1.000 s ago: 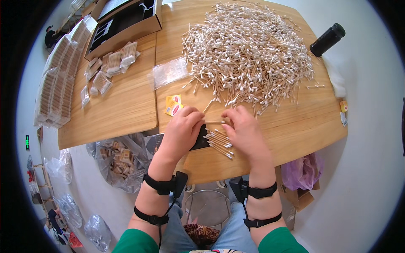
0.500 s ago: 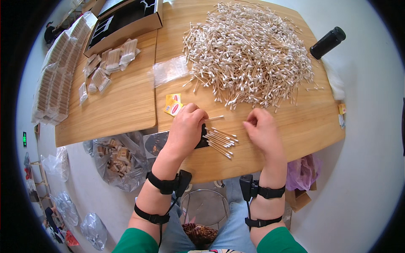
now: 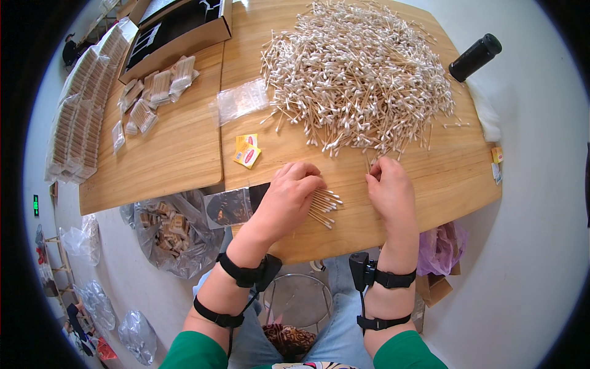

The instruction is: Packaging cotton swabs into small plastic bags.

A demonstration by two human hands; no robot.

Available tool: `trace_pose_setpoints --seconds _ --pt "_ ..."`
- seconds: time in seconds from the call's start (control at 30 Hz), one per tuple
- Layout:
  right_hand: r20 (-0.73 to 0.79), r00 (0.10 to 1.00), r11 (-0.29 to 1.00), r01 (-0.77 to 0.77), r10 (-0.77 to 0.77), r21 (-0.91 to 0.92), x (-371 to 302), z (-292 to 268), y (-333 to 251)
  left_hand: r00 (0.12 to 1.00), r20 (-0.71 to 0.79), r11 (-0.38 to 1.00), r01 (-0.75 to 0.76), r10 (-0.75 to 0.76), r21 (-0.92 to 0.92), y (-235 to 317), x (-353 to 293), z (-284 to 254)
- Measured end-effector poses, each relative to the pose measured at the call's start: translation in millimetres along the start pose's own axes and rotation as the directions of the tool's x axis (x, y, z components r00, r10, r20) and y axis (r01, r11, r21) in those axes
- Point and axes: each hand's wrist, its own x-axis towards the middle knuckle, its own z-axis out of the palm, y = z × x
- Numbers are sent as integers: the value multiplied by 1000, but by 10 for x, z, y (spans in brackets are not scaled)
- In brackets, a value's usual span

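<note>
A: Head view, only one. Left hand (image 3: 292, 192)?
B: Low over the right desk (image 3: 452, 175), near its front edge. Bent fingers right at a small row of swabs (image 3: 326, 206). Can't tell any grip, partly hidden underneath.
A: Row position?
B: Between front edge and middle, toward left front corner. Roughly side by side, white tips toward right edge, other ends covered. Just left of the wrist, a flat dark sleeve (image 3: 228, 209), poking out past left front corner.
A: Right hand (image 3: 391, 189)?
B: Just short of the big swab pile (image 3: 362, 83), on its front-edge side. Fingers drawn together, with a thin stick (image 3: 368, 163) at the tips. Can't tell whether pinched or only beside.
A: Pile spot?
B: Far half of the right desk, jumbled, spreading from near far edge to past middle.
A: Rest of right desk?
B: Near left edge, yellow packets (image 3: 247, 152) overlapping, and farther back a clear bag (image 3: 243, 101). By right edge, toward far corner, a black bottle (image 3: 475, 58).
A: Left desk (image 3: 172, 163)?
B: Along left edge, tall stack of packed swabs (image 3: 77, 120). Toward far edge, open carton (image 3: 181, 44), with loose swab packs (image 3: 161, 86) just in front.
A: Floor?
B: Below left desk's front edge, grey bag (image 3: 196, 258) with small packs inside. Done.
</note>
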Motion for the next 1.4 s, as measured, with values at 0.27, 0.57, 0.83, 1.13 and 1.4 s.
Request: trace_pose_setpoints --seconds 0.27,0.57,0.83,1.13,1.4 --pt "150 988 996 45 -33 -72 12 -79 16 980 191 998 47 -54 39 134 -151 -82" --pt "139 940 950 303 -312 83 -44 162 -231 979 -158 992 127 -126 -6 120 -105 302" --pt "-115 960 892 279 -254 355 -114 347 -234 916 -274 873 139 -292 -467 96 -130 259" --pt "-54 996 564 88 -77 821 -371 503 -306 932 -173 748 135 -318 -650 41 -201 305" --pt "-86 988 401 130 -126 907 -374 575 -399 887 -239 648 84 -395 -757 118 -147 300"
